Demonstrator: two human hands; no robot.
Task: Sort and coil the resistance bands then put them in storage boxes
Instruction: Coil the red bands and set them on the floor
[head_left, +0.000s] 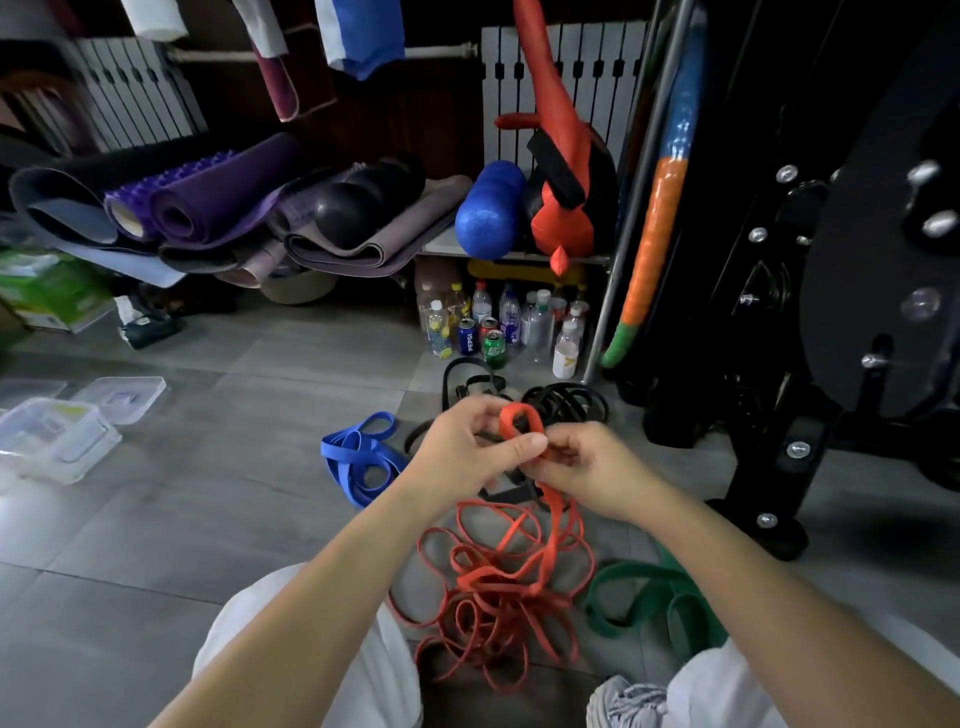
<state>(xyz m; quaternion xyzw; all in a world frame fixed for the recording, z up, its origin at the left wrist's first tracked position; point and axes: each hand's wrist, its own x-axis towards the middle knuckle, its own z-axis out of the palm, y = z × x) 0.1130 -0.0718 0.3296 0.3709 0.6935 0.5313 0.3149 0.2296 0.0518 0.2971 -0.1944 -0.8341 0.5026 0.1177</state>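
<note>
I counted four colour groups of resistance bands: one orange tangle (543, 566), one blue bundle (337, 452), one green bundle (634, 571) and one black heap (566, 402); bands per group could not be told. At my left lay three clear storage boxes (57, 439), lids and bases not told apart. Three drink cans (493, 348) stood among plastic bottles (537, 327) too crowded to count.

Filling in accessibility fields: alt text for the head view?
A person's left hand and right hand pinch a small loop of an orange resistance band; its rest lies tangled on the grey floor before them. A blue band lies left, a green band right, black bands beyond, clear storage boxes far left.
</note>
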